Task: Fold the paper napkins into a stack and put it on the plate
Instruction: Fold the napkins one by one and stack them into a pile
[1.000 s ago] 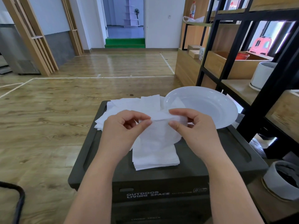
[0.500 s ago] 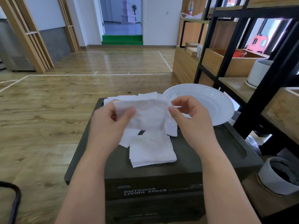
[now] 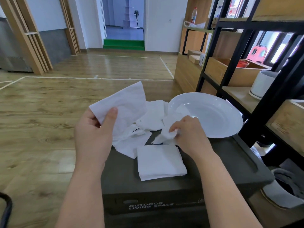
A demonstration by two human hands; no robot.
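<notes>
A dark grey storage box (image 3: 222, 162) printed "OUTDOOR LIVING SPACE" stands on a wood-plank floor (image 3: 49, 112) marked with white lines, and a green step (image 3: 123, 44) lies before the open doorway at the far wall. To the right a black-framed shelf unit (image 3: 233, 63) with wooden boards carries a white pot (image 3: 263, 83), a red bowl (image 3: 242, 64), small cardboard boxes (image 3: 195, 56) and a plastic bottle (image 3: 194, 15). A grey and white bin (image 3: 283, 190) sits low at the right edge.

Box (image 3: 164, 191) front reads "OUTDOOR LIVING SPACE" in white caps. Small print beside it too blurry to read. Bottle (image 3: 194, 14) label on shelf illegible, red only
</notes>
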